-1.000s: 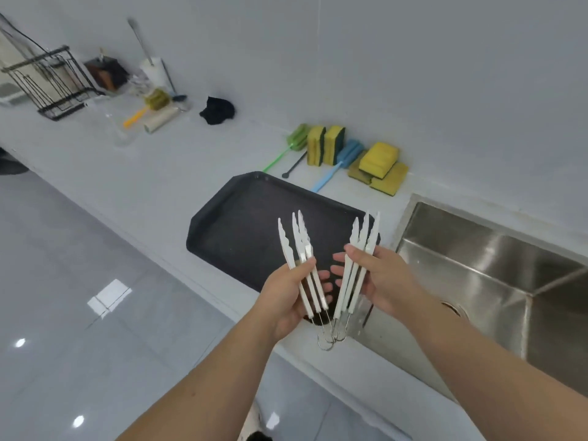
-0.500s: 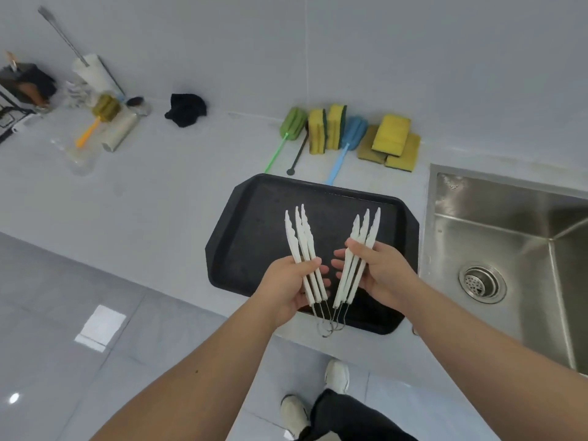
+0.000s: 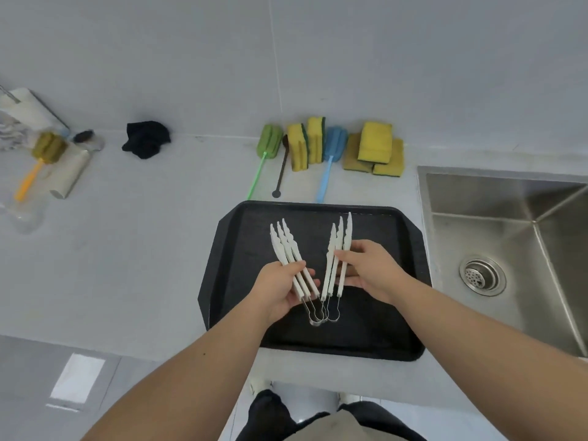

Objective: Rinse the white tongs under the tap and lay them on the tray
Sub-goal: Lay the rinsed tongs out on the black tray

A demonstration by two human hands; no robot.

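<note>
Both hands hold a closed grip on white tongs above the black tray (image 3: 410, 249): the left hand (image 3: 280, 289) on one bundle (image 3: 288, 249), the right hand (image 3: 369, 268) on another (image 3: 339, 246), forearms reaching forward, tips fanned toward the tabletop's back edge. Laying down looks next, which calls for lowering them flat and letting go.

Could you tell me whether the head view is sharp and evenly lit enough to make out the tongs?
Head view: soft, even light, no glare; the white tongs stand out crisply against the black tray; wide-angle bending bows the counter edge and sink; the left-edge clutter is slightly blurred.
</note>
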